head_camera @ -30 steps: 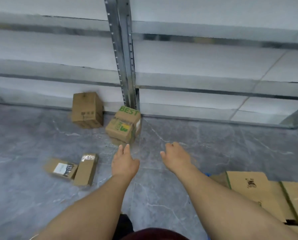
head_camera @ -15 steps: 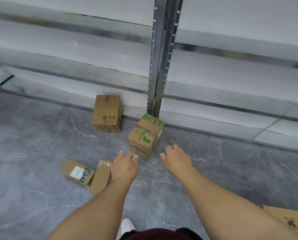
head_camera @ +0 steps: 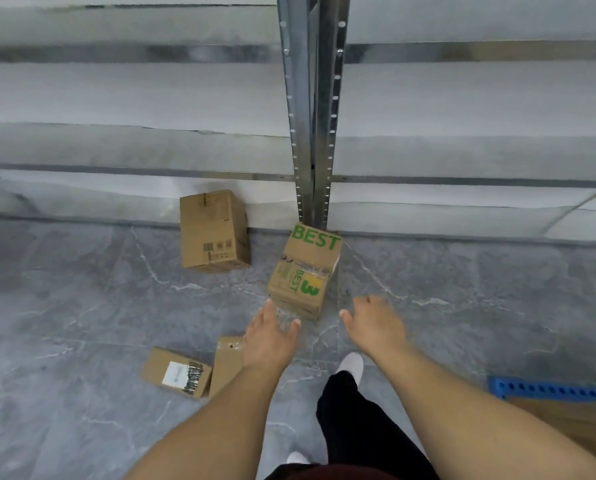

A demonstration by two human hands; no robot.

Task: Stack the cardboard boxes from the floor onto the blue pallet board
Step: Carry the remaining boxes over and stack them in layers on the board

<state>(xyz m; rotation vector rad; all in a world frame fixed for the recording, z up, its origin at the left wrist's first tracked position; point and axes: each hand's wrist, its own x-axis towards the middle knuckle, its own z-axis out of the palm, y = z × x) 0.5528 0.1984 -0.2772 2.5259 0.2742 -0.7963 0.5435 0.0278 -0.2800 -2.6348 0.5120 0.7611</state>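
Observation:
A cardboard box printed "BEST" in green stands on the grey floor against a metal shelf post. My left hand and my right hand reach toward it with fingers spread, one on each side just short of its near edge, holding nothing. A plain tall box leans by the shelf to the left. Two flat boxes lie near my left forearm: one with a white label and one partly hidden under my wrist. The blue pallet board shows at the right edge with cardboard boxes on it.
A metal shelving unit with a perforated upright post fills the back. My leg in a dark trouser and a white shoe steps forward between my arms. Open grey floor lies to the left and right of the boxes.
I have stepped closer to the BEST box, which now looks larger. Both hands have spread wider on either side of it. The blue pallet has come into view at the right.

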